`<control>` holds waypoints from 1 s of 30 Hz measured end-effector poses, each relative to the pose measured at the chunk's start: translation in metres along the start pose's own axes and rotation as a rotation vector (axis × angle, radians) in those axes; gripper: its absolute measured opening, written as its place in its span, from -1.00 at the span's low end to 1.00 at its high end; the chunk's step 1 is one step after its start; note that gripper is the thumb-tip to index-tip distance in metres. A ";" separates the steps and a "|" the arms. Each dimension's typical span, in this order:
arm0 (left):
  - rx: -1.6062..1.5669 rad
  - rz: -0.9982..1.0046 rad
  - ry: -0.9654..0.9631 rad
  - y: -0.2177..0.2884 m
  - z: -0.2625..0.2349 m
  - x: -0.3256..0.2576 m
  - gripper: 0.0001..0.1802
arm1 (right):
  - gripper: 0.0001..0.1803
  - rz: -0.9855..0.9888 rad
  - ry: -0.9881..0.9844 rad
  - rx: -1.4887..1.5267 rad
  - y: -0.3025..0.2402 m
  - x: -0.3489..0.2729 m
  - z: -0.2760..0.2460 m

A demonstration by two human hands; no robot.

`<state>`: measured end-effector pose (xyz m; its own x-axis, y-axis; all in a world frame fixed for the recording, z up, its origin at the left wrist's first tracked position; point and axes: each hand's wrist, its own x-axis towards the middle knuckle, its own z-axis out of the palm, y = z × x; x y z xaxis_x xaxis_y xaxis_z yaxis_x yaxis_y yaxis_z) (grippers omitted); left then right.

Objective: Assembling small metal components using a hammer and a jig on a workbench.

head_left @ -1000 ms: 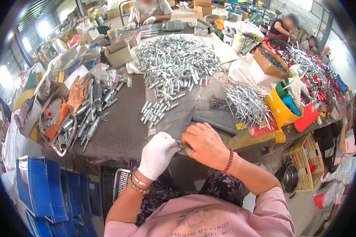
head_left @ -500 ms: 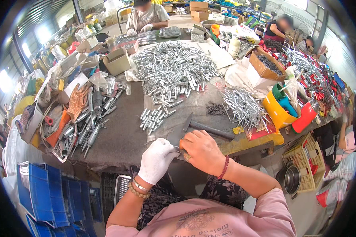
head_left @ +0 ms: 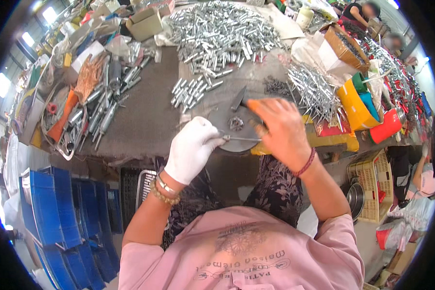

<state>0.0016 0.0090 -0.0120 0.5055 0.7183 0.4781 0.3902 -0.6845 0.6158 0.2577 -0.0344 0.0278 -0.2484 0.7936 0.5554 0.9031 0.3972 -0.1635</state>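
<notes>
My left hand [head_left: 192, 147], in a white glove, pinches a thin metal rod [head_left: 244, 139] with a thicker sleeve at the gripped end. The rod points right, over the edge of a round dark metal plate [head_left: 220, 116]. My bare right hand [head_left: 285, 128], slightly blurred, hovers palm down over the handle of a hammer [head_left: 238, 98], thumb and fingers apart. Most of the handle is hidden beneath it. A small round metal piece [head_left: 236, 123] rests on the plate between my hands. Beyond lies a small group of metal sleeves [head_left: 191, 94].
A large heap of metal sleeves [head_left: 222, 31] covers the far bench. Thin rods [head_left: 311, 87] and dark small parts [head_left: 276, 86] lie at right, near a yellow container [head_left: 355, 104] and red bottle [head_left: 386, 126]. Tools [head_left: 104, 106] lie left; blue bins [head_left: 50, 208] stand below.
My right hand has left the pinch beside my left hand and moved right and away, over the hammer handle. The rod now shows between my hands. The view has tilted downward.
</notes>
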 end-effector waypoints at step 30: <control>-0.023 -0.045 -0.028 0.000 0.000 -0.002 -0.80 | -0.30 0.046 -0.078 0.170 -0.017 -0.048 -0.017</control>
<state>0.0005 0.0079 -0.0124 0.5093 0.7445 0.4316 0.3954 -0.6479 0.6511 0.2597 -0.0872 0.0175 -0.2403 0.8433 0.4806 0.8436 0.4264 -0.3264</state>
